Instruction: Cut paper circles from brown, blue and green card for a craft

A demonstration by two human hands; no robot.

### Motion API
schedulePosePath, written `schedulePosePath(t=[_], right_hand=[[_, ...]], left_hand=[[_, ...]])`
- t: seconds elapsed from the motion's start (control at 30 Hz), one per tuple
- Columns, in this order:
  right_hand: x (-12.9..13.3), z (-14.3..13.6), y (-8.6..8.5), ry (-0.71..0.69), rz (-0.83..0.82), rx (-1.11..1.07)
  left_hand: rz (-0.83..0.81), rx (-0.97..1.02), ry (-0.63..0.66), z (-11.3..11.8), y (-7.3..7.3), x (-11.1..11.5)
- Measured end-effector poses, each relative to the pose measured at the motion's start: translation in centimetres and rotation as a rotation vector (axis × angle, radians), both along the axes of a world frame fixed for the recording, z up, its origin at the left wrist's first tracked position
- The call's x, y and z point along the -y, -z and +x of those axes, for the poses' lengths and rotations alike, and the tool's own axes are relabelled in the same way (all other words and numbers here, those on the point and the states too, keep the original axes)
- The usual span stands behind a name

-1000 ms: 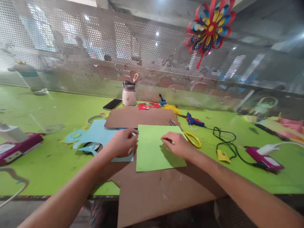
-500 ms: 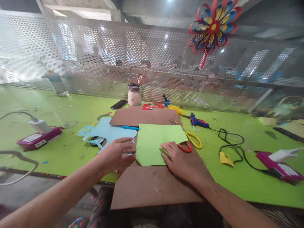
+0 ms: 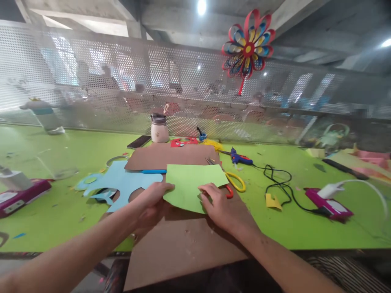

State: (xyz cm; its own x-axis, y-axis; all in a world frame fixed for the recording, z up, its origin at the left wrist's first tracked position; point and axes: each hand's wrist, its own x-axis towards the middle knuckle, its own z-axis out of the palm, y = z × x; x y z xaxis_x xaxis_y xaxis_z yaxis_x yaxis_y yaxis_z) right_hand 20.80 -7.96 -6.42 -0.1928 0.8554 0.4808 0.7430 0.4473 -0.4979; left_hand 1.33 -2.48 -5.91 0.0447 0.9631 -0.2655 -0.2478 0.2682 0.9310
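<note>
A light green paper sheet (image 3: 189, 183) lies over brown cardboard (image 3: 183, 244), its near left edge slightly raised. My left hand (image 3: 154, 195) is closed on that left edge, thumb on top and the other fingers underneath. My right hand (image 3: 215, 199) rests at the sheet's right side, fingers curved and apart, their tips touching the paper. Beside the sheet on the right are scissors with yellow (image 3: 236, 182) and red handles, partly covered. Left of it lie a cut light blue sheet (image 3: 122, 181) and a blue pen (image 3: 152, 171).
Farther back stand a white bottle (image 3: 159, 131), a black phone (image 3: 139, 141) and red paper scraps (image 3: 184, 141). A blue glue gun (image 3: 241, 158) with a black cable lies right. Magenta power strips (image 3: 331, 205) sit at both sides. A paper flower (image 3: 248, 49) hangs before the mesh screen.
My left hand has closed on the green sheet's left edge, which has lifted a little. The camera view has shifted, so the table items appear farther left.
</note>
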Motion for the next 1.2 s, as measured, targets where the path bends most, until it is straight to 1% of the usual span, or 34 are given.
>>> schedulePosePath(t=[0.1,0.23,0.3,0.37,0.43,0.53,0.6,0.7,0.83,0.93,1.03,1.13,1.2], right_hand=[[-1.4,1.6,0.5,0.069,0.026,-0.139],[-3.7,5.8,0.3,0.234,0.044,-0.296],[-4.8,7.8,0.3,0.288,0.007,-0.282],[-6.1,9.0,0.6,0.294,-0.086,-0.181],[-7.2,9.3,1.2,0.266,-0.187,-0.032],[-8.4,8.7,1.9,0.254,-0.292,0.169],[-8.9,8.1,2.1,0.278,-0.342,0.248],[-9.5,7.7,2.2,0.314,-0.395,0.284],[-10.6,7.9,2.8,0.332,-0.45,0.226],[-11.3,8.4,3.5,0.37,-0.451,0.145],[-11.6,8.9,4.0,0.412,-0.436,0.034],[-11.3,9.4,3.6,0.427,-0.414,-0.125],[-10.7,9.6,2.8,0.405,-0.379,-0.252]], left_hand=[[-0.102,0.02,0.074,-0.1,-0.1,-0.2],[-0.084,0.109,0.073,-1.3,-1.2,-0.6],[-0.063,0.165,0.047,-1.9,-1.7,-1.3],[-0.048,0.208,0.022,-2.2,-2.1,-2.3],[-0.036,0.237,0.008,-2.3,-2.4,-3.2],[-0.011,0.262,0.011,-2.2,-2.5,-3.9],[0.006,0.276,0.023,-2.3,-2.5,-4.0],[0.032,0.298,0.04,-2.7,-2.4,-3.9],[0.066,0.353,0.013,-3.4,-2.1,-3.8],[0.023,0.376,-0.018,-3.7,-1.9,-3.9],[0.013,0.413,-0.007,-3.8,-1.8,-4.0],[0.024,0.453,0.009,-3.8,-2.2,-4.0],[0.03,0.48,0.009,-3.8,-2.5,-4.0]])
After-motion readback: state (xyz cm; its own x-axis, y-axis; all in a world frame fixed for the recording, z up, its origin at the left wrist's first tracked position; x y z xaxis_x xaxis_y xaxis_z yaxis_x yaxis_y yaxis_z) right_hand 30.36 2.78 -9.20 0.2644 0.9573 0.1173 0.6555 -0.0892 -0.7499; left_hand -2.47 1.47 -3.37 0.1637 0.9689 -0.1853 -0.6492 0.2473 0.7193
